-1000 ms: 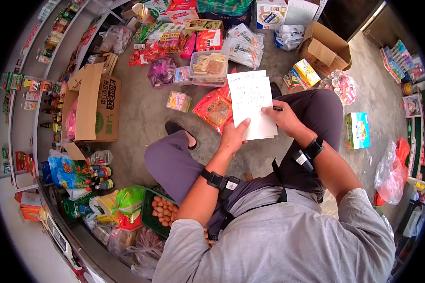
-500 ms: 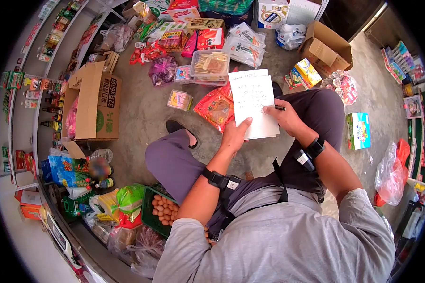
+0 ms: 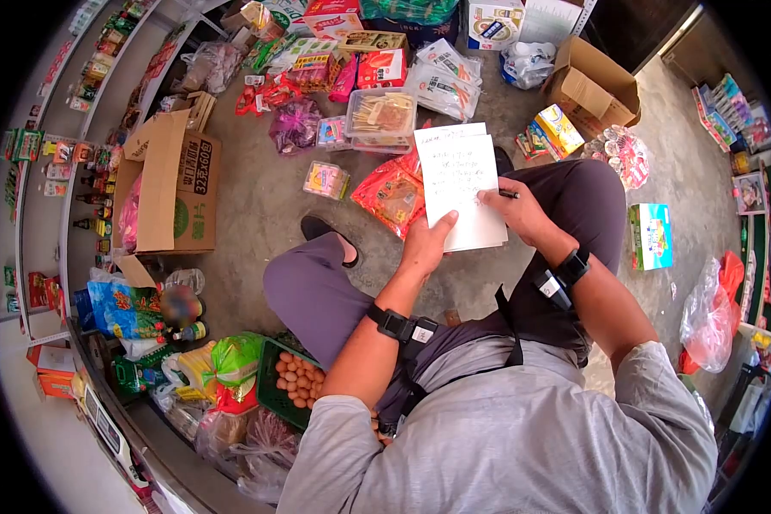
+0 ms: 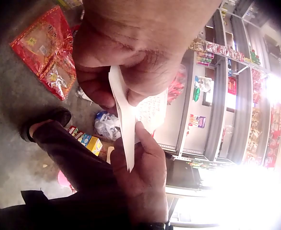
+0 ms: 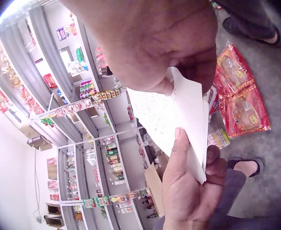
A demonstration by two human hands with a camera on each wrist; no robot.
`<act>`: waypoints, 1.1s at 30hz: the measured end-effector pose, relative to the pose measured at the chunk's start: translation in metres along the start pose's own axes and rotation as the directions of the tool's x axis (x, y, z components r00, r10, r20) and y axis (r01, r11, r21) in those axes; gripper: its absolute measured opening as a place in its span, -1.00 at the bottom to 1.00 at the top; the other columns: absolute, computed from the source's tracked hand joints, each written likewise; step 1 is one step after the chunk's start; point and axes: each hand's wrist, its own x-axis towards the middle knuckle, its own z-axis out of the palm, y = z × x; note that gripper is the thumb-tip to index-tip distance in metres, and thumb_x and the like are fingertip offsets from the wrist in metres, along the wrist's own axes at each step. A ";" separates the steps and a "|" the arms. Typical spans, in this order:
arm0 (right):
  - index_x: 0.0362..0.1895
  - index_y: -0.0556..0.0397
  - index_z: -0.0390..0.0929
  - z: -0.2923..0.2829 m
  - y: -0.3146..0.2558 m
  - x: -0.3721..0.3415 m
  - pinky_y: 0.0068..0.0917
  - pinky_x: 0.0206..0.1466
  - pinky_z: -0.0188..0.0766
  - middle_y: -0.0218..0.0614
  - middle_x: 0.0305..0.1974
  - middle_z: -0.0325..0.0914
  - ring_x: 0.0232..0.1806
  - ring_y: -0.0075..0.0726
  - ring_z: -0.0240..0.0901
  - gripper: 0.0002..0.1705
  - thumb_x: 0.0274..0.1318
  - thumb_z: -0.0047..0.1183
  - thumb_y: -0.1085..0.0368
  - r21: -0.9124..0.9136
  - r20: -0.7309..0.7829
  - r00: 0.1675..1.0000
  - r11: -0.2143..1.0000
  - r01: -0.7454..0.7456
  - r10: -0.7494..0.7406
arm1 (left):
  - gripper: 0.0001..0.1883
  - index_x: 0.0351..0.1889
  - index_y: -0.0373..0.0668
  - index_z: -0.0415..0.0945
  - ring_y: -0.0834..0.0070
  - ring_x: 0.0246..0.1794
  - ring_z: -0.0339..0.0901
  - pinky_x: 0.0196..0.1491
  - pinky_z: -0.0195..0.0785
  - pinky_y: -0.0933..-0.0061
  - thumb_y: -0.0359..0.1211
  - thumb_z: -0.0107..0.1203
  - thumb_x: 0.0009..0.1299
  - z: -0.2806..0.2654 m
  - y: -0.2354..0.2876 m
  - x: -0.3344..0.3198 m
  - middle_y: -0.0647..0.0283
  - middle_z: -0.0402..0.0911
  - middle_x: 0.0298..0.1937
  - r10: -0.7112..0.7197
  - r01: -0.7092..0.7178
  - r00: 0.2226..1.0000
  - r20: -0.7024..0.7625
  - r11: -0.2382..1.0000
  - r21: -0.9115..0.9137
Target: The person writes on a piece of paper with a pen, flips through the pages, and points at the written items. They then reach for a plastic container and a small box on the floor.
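Several stacked sheets of white paper (image 3: pixel 459 193), the top one with lines of handwriting, are held up in front of the person's lap. My left hand (image 3: pixel 427 246) grips their lower left corner, thumb on the front and fingers behind. At the right edge, my right hand (image 3: pixel 522 214) holds a dark pen (image 3: pixel 507 195) while steadying the paper, the pen pointing away to the right. In the left wrist view the sheets (image 4: pixel 123 120) appear nearly edge-on between both hands. The right wrist view shows the left thumb (image 5: pixel 179 148) flat on the paper.
Beyond the paper lie a red snack packet (image 3: pixel 385 201), a clear tub of sticks (image 3: pixel 380 116) and plastic packs. An open carton (image 3: pixel 176 193) stands left, another carton (image 3: pixel 593 86) back right. A green crate of eggs (image 3: pixel 270 390) sits beside the left arm. Stocked shelves (image 3: pixel 77 103) line the left.
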 end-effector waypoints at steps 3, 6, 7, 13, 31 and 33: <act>0.06 0.29 0.60 -0.001 0.000 0.000 -0.48 -0.08 0.54 -0.21 -0.12 0.69 -0.20 -0.44 0.61 -0.64 0.30 0.16 0.28 0.001 0.004 1.000 1.000 -0.010 0.010 | -0.58 0.05 -0.26 0.60 0.58 -0.38 0.59 -0.45 0.44 0.49 -0.10 0.17 0.47 0.000 0.000 -0.001 0.27 0.70 -0.22 0.013 -0.013 1.000 -0.001 1.000 -0.006; 0.07 0.29 0.59 0.000 0.001 0.001 -0.47 -0.08 0.54 -0.21 -0.13 0.69 -0.20 -0.44 0.61 -0.63 0.29 0.17 0.28 0.018 0.000 1.000 1.000 0.002 -0.002 | -0.55 0.10 -0.26 0.58 0.56 -0.32 0.60 -0.37 0.47 0.48 -0.07 0.17 0.47 -0.001 0.002 -0.001 0.26 0.69 -0.17 -0.001 0.001 1.000 0.024 1.000 0.012; 0.07 0.29 0.59 0.000 0.001 0.001 -0.47 -0.08 0.54 -0.21 -0.13 0.69 -0.20 -0.44 0.61 -0.63 0.29 0.17 0.28 0.023 0.010 1.000 1.000 0.005 -0.005 | -0.52 0.12 -0.26 0.57 0.55 -0.29 0.60 -0.32 0.48 0.47 -0.06 0.17 0.47 -0.002 0.003 -0.001 0.26 0.68 -0.15 -0.012 0.011 0.999 0.036 1.000 0.022; 0.04 0.27 0.61 -0.001 0.004 0.001 -0.45 -0.11 0.53 -0.21 -0.15 0.69 -0.23 -0.42 0.61 -0.62 0.27 0.19 0.23 -0.005 0.001 0.999 0.999 0.038 -0.038 | -0.59 0.10 -0.22 0.59 0.62 -0.28 0.60 -0.32 0.47 0.53 -0.11 0.20 0.47 0.000 -0.013 0.008 0.32 0.70 -0.14 0.060 -0.059 0.998 0.025 0.996 -0.060; 0.12 0.20 0.59 -0.006 0.001 0.001 -0.49 -0.04 0.54 -0.25 -0.06 0.67 -0.15 -0.45 0.61 -0.57 0.28 0.21 0.19 0.032 0.041 0.999 0.999 0.029 -0.030 | -0.58 0.22 -0.31 0.52 0.51 0.05 0.58 0.11 0.43 0.46 -0.27 0.19 0.49 0.002 -0.006 0.004 0.21 0.65 0.11 0.010 0.007 0.998 0.062 0.964 -0.267; 0.04 0.23 0.61 -0.003 -0.004 -0.002 -0.47 -0.07 0.53 -0.23 -0.14 0.68 -0.18 -0.43 0.62 -0.61 0.28 0.21 0.19 0.067 0.022 0.999 0.997 0.045 -0.047 | -0.58 0.22 -0.31 0.52 0.50 0.05 0.58 0.10 0.44 0.46 -0.27 0.19 0.49 0.003 -0.002 0.002 0.20 0.65 0.11 -0.002 0.022 0.998 0.070 0.958 -0.284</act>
